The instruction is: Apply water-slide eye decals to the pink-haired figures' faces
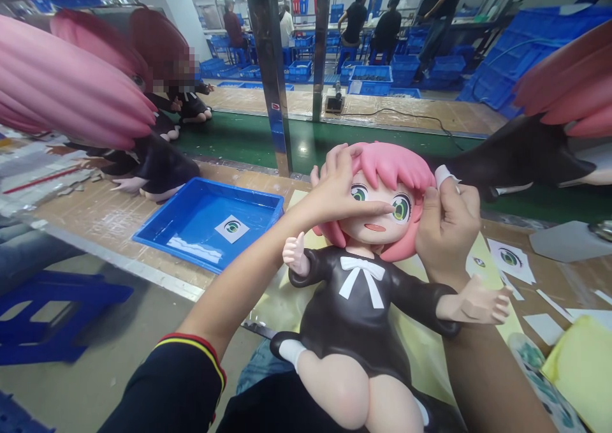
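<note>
A large pink-haired doll figure [363, 305] in a black dress with a white bow lies on its back before me, head away. My left hand [342, 187] rests across its face, the index finger stretched out and pressing on the doll's eye sticker [400, 208]. My right hand [447, 226] is closed round the side of the doll's head and pinches a small white piece [444, 176] between finger and thumb.
A blue tray [248, 198] with water and a floating eye sticker [232, 228] stands to the left. Loose eye stickers [510, 258] and backing papers lie at right. More pink-haired figures [71, 82] stand at both sides. A steel post [270, 69] rises behind; people work in the background.
</note>
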The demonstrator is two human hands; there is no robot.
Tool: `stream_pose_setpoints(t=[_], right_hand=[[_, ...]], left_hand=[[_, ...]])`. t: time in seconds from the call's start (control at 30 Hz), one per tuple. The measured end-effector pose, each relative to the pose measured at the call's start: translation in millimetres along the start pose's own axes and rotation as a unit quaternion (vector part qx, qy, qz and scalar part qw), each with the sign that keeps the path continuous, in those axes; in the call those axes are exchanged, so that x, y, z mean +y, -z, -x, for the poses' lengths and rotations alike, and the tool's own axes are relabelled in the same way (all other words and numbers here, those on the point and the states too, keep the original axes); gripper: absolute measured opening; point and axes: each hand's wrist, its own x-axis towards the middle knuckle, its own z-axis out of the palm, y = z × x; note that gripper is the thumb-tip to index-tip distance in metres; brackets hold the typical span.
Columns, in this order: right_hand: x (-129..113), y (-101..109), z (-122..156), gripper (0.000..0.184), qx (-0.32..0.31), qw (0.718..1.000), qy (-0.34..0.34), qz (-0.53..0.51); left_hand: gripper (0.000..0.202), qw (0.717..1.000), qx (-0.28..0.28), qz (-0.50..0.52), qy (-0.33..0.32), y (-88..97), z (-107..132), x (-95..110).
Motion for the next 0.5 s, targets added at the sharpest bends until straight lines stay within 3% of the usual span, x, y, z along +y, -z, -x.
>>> stream_pose_setpoints(t=[0.5], right_hand=[[0.1, -0.5, 0.0, 0.027, 0.004, 1.0, 0.0, -0.002]], left_hand=[[0.113, 1.0, -0.002, 0.004, -0.005, -0.6, 0.3, -1.9]])
